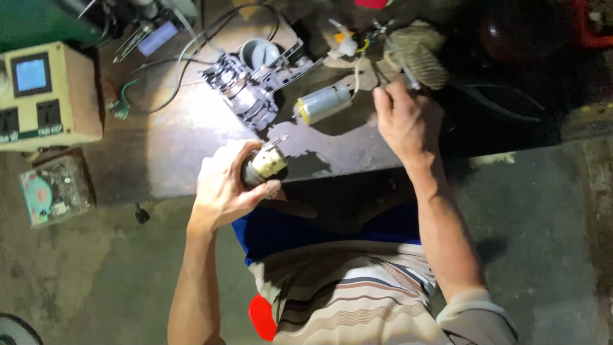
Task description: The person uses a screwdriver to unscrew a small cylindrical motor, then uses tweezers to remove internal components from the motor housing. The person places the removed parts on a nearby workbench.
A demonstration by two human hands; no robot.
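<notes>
At frame centre lies a shiny metal motor [324, 102]; beside it, a grey plastic housing [250, 86]. The counter [172, 140] is worn, glossy dark wood; upper right, a coarse woven rag [418, 51].

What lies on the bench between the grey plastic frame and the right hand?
A small silver motor with a yellow end lies on the bench, between the grey plastic frame and the right hand, seen in the head view.

The left hand [223, 188] hides most of the small motor [265, 164]; the right hand's fingers [383, 102] grip something unclear.
</notes>
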